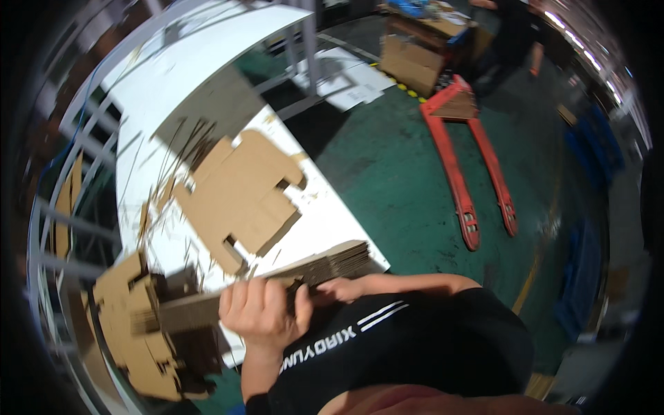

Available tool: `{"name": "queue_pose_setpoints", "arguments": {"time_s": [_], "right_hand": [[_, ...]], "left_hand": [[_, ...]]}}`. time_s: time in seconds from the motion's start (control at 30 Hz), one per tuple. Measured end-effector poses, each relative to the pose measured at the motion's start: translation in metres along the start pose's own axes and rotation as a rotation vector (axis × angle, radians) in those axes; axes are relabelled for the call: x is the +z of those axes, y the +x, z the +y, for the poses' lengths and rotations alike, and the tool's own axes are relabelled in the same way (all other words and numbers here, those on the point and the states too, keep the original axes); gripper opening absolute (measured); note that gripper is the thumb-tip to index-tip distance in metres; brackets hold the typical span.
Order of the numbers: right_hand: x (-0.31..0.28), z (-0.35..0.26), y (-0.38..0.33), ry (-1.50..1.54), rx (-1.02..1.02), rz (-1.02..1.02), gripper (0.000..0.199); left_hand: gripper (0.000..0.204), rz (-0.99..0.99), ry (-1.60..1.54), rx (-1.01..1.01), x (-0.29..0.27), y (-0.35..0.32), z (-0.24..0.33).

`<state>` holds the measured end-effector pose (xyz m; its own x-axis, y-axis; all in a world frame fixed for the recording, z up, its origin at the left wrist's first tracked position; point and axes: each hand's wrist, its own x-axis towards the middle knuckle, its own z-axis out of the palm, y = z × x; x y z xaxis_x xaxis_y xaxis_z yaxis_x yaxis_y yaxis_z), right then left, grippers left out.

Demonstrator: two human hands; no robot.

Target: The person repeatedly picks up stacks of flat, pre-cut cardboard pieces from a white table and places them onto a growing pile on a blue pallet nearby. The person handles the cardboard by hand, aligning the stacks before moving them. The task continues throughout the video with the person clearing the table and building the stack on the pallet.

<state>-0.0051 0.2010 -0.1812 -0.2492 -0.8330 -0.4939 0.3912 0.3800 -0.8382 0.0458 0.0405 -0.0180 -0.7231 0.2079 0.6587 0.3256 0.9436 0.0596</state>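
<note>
Close to my body I hold a thick stack of cardboard box blanks (pixel 346 257), its layered edges facing up. My left hand (pixel 259 310) is closed over the stack's upper edge near its middle. Further right, my right hand (pixel 340 289) is closed on the near side of the stack; part of its fingers is hidden. Just beyond, flat die-cut cardboard blanks (pixel 238 194) with slots and rounded flaps lie on the white table (pixel 332 214). To the left of my left hand stands another pile of brown blanks (pixel 128 325), by the table's near left corner.
Thin cardboard offcuts (pixel 197 142) are scattered over the table's left side. A red pallet jack (pixel 449 159) stands on the green floor to the right. Beyond it are a large cardboard box (pixel 411 62) and a person (pixel 508 41) in dark clothing. Blue pallets (pixel 581 277) line the far right.
</note>
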Motion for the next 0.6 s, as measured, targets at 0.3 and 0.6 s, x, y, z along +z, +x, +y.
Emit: {"name": "queue_pose_setpoints", "arguments": {"time_s": [0.3, 0.6], "right_hand": [[-0.046, 0.031, -0.054, -0.287, -0.090, 0.084, 0.052], [-0.052, 0.013, -0.101, -0.759, -0.145, 0.892, 0.087]], "left_hand": [[0.034, 0.002, 0.010, -0.011, -0.001, -0.002, 0.002], [0.028, -0.076, 0.019, 0.007, -0.001, 0.001, 0.003]]}}
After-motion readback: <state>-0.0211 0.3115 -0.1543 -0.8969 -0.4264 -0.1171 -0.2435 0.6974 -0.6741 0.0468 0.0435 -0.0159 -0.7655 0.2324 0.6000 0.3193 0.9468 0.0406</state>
